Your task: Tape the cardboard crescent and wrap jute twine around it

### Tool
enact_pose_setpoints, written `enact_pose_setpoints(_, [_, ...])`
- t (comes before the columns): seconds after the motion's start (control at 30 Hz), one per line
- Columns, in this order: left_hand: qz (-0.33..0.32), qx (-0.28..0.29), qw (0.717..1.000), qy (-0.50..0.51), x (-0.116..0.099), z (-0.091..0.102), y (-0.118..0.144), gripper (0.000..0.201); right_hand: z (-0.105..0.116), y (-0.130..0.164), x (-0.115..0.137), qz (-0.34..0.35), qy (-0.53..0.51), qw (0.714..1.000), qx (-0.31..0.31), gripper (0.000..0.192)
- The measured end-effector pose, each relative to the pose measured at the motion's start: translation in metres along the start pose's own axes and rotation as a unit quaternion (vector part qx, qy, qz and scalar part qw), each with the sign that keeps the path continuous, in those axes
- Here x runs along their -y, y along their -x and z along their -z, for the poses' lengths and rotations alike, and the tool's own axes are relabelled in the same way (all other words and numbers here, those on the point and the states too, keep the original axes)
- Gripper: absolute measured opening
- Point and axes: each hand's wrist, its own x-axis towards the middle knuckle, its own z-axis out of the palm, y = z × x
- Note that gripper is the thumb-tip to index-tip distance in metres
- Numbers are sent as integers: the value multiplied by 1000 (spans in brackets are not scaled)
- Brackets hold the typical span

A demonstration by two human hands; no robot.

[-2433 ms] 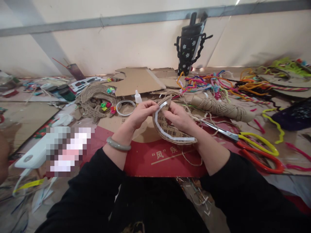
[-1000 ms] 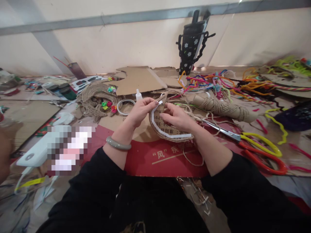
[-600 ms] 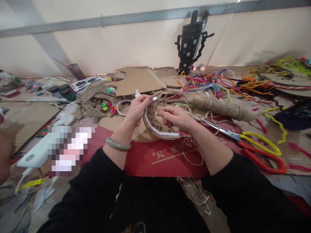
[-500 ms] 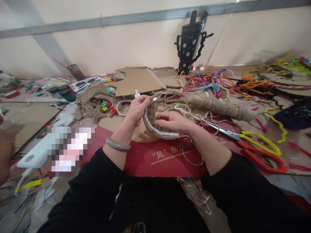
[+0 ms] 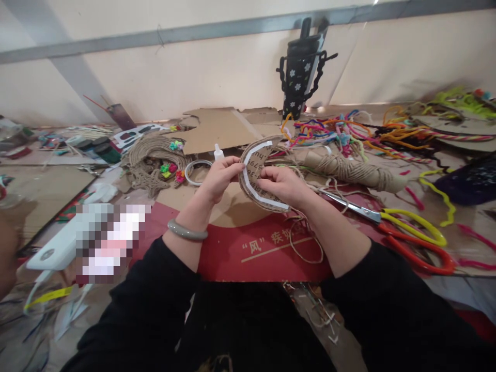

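Observation:
A crescent-shaped piece of cardboard (image 5: 253,168) is held up between my two hands, its printed face towards me. Rows of brown twine run round its outer edge, and a white strip of tape (image 5: 267,201) follows the curve. My left hand (image 5: 225,178) pinches the crescent's left outer rim. On the inner side, the closed fingers of my right hand (image 5: 283,185) grip the crescent; the exact contact is partly hidden. Below my right wrist a loose loop of twine (image 5: 306,247) hangs over the red cardboard (image 5: 232,253).
Scissors with yellow and red handles (image 5: 416,243) lie at right, near a twine-wound roll (image 5: 356,173). A white-tipped bottle (image 5: 218,153) and a white ring (image 5: 186,173) are beyond my left hand. A black tumbler (image 5: 298,77) stands at the wall. At left are a white device (image 5: 58,248) and a twine starfish (image 5: 149,181).
The crescent has been raised and shifted slightly right. My left hand has slid from its upper tip down to the left rim, and the whole tape strip now shows.

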Motion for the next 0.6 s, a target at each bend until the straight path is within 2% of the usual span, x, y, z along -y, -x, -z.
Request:
enact_pose_setpoints(0.23, [-3,14,1000,-14,-2,6,1,18,2,-1,-4,3,-7,1000,28,17])
enact_pose_setpoints(0.47, [7,5,999,-39,-4,4,2,12,2,1,2,0,8,1000,20,14])
enact_pose_setpoints(0.6, [8,19,999,-31,-5,1,2,8,0,1,2,6,10,1000,24,14])
